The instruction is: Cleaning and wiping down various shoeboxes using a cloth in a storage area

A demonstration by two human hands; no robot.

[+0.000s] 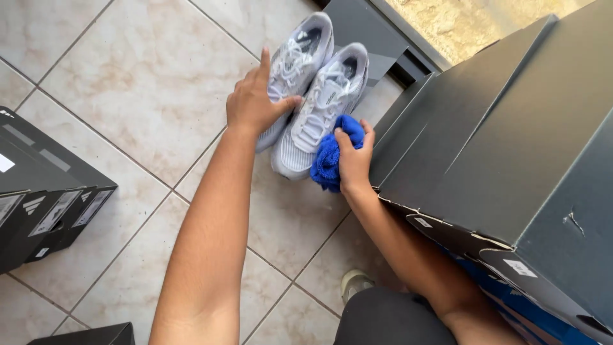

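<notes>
Two white and grey sports shoes stand side by side on the tiled floor, the left shoe (297, 57) and the right shoe (322, 108). My left hand (255, 99) rests on the left shoe's side, thumb across its laces and forefinger pointing up. My right hand (354, 160) grips a bunched blue cloth (329, 160) pressed against the near side of the right shoe.
Dark grey shoe boxes (504, 140) are stacked in steps on the right, close to my right arm. More dark boxes (45, 198) stand at the left edge. A dark doorway threshold (377, 38) runs behind the shoes. My own shoe tip (354, 281) shows below.
</notes>
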